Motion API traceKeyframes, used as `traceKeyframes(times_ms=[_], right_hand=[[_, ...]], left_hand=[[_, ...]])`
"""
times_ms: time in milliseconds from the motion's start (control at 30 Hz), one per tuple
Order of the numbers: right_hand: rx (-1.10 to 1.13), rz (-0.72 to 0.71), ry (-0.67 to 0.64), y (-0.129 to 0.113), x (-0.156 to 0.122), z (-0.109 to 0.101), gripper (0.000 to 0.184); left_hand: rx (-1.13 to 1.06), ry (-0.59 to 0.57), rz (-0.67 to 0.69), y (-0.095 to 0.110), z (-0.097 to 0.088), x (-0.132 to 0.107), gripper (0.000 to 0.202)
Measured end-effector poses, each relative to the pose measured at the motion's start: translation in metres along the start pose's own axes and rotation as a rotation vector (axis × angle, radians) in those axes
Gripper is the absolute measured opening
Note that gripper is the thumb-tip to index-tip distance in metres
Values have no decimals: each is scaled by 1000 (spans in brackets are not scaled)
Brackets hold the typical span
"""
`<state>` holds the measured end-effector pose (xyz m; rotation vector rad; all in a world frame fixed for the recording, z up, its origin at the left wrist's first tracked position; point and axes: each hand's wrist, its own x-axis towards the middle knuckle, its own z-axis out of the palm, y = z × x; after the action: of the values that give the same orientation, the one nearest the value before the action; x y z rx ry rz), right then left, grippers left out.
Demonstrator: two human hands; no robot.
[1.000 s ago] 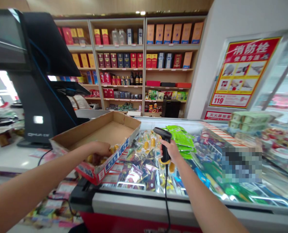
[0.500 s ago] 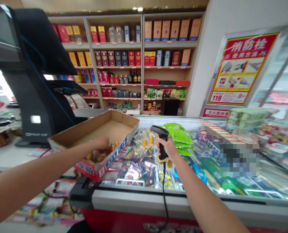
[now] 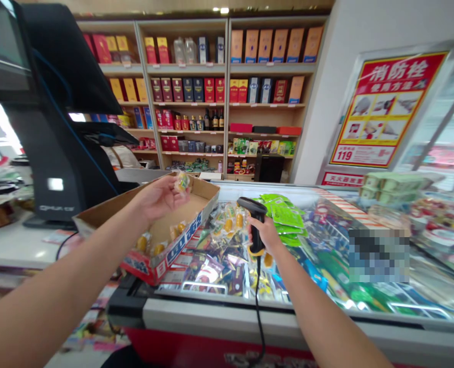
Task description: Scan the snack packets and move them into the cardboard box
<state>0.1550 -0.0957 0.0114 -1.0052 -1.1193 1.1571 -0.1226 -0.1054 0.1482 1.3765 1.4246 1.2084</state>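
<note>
My left hand (image 3: 161, 198) is raised over an open cardboard box (image 3: 181, 254), its fingers closed on a small clear-wrapped snack packet (image 3: 182, 182) with a yellowish filling. Inside the box, several similar golden snacks (image 3: 158, 249) in clear wrappers lie along the near side. My right hand (image 3: 264, 232) grips the handle of a black and yellow barcode scanner (image 3: 253, 207), its cord (image 3: 258, 301) hanging down over the freezer front. Beside the scanner, more wrapped golden snacks (image 3: 230, 224) rest on the glass to the left, and bright green packets (image 3: 286, 214) are piled on the right.
A glass-topped freezer (image 3: 257, 310) full of packaged goods spans the front. On the left counter stands a black checkout terminal (image 3: 66, 168). Egg cartons (image 3: 393, 185) and plastic-packed food sit at the right. Shelves of boxed bottles (image 3: 188, 90) line the back wall.
My left hand has come up out of the box, lifting a wrapped snack packet above it. My right hand keeps the scanner in nearly the same spot.
</note>
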Motion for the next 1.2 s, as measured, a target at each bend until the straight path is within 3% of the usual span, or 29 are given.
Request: traceKeyframes(times_ms=[100,233,300,367,467,567,700,1200], right_hand=[[13,11,3,1,0,0,29],[26,14,11,1,1,-2,31],[28,16,9,0,1,-2,32],[39,18,-13,-1,0,-2,31],[40,22,-90,-4,-4,-1,29],[21,19,-185,-5,-8,0,29],[-14,8,-251,-5,-12,3,28],[-49,51,-220,-5,-13,4,30]], left_hand=[[-508,-180,-16,-5,45,-21,23],[-831,-344,-220,-49,110,-15,18],[-859,-290,-199,-72,132,1,17],[-820,-177,-89,-92,144,20,22],[-700,-42,170,-113,147,43,40],[-563,-33,297,-127,141,52,58],[-441,-54,288,-135,136,52,67],[-362,-52,340,-133,136,48,54]])
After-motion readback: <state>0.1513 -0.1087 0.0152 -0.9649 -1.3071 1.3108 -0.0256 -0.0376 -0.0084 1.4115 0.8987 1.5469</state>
